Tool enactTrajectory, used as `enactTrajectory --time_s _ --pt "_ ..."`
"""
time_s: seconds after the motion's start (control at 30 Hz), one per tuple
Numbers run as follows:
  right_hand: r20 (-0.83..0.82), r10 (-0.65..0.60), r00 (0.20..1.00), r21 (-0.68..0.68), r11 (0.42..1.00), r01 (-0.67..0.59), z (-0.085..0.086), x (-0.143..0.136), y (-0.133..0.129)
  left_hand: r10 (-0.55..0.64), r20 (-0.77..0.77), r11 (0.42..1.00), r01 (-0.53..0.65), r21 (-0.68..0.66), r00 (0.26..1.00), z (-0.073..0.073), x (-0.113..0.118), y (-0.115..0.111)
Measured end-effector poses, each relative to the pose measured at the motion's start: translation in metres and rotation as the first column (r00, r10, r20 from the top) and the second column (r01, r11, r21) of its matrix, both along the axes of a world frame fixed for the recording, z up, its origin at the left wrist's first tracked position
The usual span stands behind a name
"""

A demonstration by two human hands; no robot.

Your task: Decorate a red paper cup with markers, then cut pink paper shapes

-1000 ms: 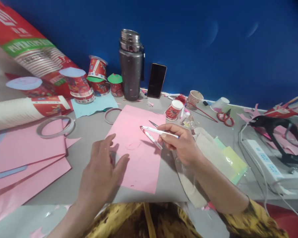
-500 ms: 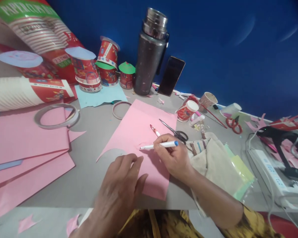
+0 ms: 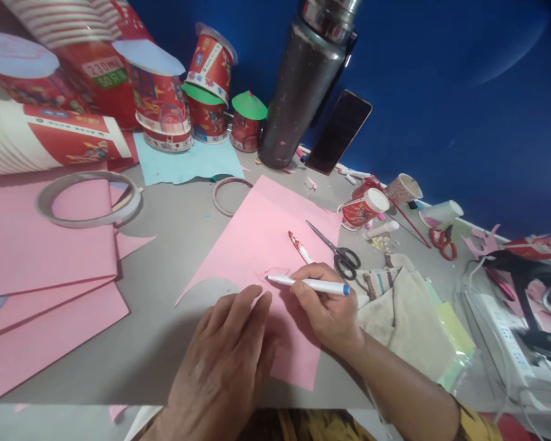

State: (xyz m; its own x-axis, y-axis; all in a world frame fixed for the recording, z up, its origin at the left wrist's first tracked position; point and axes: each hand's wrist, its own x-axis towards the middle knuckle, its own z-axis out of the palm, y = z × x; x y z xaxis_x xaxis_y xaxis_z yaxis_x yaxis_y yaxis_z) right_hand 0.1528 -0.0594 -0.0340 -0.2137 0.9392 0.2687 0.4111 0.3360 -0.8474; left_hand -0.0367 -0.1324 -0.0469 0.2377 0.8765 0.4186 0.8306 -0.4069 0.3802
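Observation:
A pink sheet of paper with a curved cut in its left edge lies on the grey table. My right hand grips a white marker with a blue end, its tip down at faint drawn lines on the sheet. Flat on the paper's lower left part and the table rests my left hand, fingers stretched out and holding nothing. Above the right hand, black-handled scissors and a red-and-white pen lie on the sheet.
Folded pink paper and a tape roll lie left. Decorated paper cups, a dark thermos and a phone stand at the back. A beige cloth bag and a power strip are on the right.
The view has shifted closer and tilted. My right hand still holds the marker, its tip slightly along the paper; the drawn lines show more clearly. My left hand stays on the paper.

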Motion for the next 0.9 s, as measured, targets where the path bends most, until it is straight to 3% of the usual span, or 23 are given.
enactTrajectory --time_s 0.23,0.9 --pt "0.076 0.079 0.994 0.073 0.994 -0.085 0.0031 0.0002 0.0055 -0.008 0.014 1.000 0.008 0.007 1.000 -0.0010 0.0014 0.0002" --pt "0.047 0.107 0.993 0.105 0.988 -0.112 0.0055 -0.0034 0.0065 -0.004 -0.005 1.000 0.004 0.013 1.000 -0.0014 0.0020 -0.0002"
